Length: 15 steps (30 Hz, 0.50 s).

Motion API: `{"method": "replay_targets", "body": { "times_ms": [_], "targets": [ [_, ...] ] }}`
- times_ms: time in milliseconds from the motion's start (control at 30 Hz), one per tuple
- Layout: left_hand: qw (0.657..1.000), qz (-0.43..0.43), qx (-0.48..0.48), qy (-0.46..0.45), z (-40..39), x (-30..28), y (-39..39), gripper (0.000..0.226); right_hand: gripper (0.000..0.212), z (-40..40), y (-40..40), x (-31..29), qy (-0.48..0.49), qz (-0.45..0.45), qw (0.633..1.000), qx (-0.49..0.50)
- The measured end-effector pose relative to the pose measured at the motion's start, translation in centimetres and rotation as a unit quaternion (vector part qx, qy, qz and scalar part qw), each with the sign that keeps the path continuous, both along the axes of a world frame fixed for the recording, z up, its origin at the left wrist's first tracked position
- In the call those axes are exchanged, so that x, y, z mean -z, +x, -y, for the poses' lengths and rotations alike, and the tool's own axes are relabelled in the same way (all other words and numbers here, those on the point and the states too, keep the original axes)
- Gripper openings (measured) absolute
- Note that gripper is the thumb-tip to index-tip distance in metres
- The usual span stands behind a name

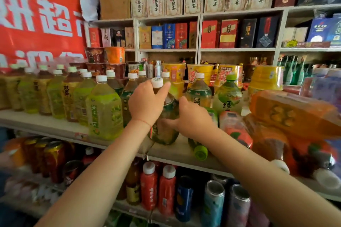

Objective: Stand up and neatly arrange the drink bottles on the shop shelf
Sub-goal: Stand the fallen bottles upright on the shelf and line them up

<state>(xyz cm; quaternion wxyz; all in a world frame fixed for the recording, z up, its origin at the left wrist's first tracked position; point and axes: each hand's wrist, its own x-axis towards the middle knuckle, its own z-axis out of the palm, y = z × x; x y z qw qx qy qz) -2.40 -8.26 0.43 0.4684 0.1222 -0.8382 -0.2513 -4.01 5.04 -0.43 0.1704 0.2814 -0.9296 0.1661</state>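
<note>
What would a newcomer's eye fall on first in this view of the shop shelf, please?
Probably the two hands at centre: the left hand grips the neck of a dark tea bottle just under its white cap, while the right hand holds its body. Next, the toppled orange bottles piled at the right of the shelf, against the upright row of yellow-green bottles on the left. A green-capped bottle lies near the shelf's front edge.
</note>
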Motion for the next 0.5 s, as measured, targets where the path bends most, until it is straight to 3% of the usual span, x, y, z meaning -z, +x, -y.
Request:
{"method": "replay_targets", "body": {
  "times_ms": [133, 200, 300, 400, 500],
  "targets": [
    [0.996, 0.06, 0.06, -0.015, 1.6, 0.3, -1.7, 0.03, 0.037, 1.0, -1.2, -1.0, 0.017, 0.064, 0.998, -0.009],
    [0.993, 0.07, 0.095, -0.014, 2.5, 1.0, -2.0, 0.033, 0.04, 1.8, -1.9, -1.1, 0.038, 0.101, 0.994, -0.017],
    [0.989, 0.072, 0.105, -0.074, 3.7, 2.2, -2.0, 0.061, 0.048, 3.2, -2.8, -0.9, 0.073, 0.115, 0.991, -0.019],
    [0.98, 0.078, 0.034, -0.178, 5.2, 3.5, -2.2, 0.1, 0.036, 3.9, -3.6, -0.7, 0.062, 0.088, 0.994, 0.002],
    [0.979, 0.065, 0.017, -0.194, 6.5, 4.8, -2.5, 0.111, 0.026, 3.9, -4.1, -0.7, 0.069, 0.079, 0.994, 0.011]
  ]
}}
